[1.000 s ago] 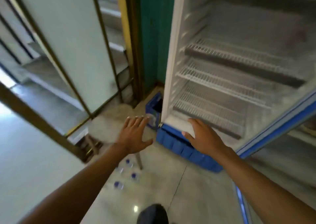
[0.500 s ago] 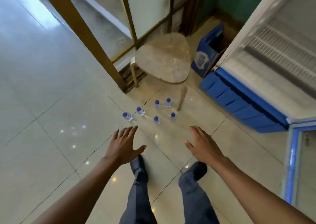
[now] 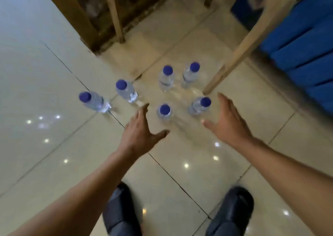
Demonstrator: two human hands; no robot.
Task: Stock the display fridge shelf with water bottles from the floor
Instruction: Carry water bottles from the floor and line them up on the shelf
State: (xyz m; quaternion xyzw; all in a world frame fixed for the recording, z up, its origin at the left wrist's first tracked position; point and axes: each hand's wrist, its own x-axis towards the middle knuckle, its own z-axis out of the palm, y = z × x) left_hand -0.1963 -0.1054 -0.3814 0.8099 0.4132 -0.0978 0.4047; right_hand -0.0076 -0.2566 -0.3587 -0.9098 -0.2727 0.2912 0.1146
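Fingers straight on both, my left hand (image 3: 139, 133) and right hand (image 3: 228, 122) hold nothing; six bottles (image 3: 164, 110) (blue caps) stand on the floor (image 3: 54, 145) just ahead, untouched.

A glossy cream tiled floor (image 3: 54, 100) with dark grout lines spreads beneath both hands and mirrors small spots of light. Two dark rounded shoes (image 3: 232, 207) stand on it below the hands. Beyond the right hand (image 3: 228, 122), a slanted pale wooden stool leg (image 3: 241, 50) meets the floor. Further to that hand's right rises a blue ribbed plastic panel (image 3: 302, 43). Beyond the left hand (image 3: 138, 133) stands a brown wooden frame post (image 3: 72, 14).
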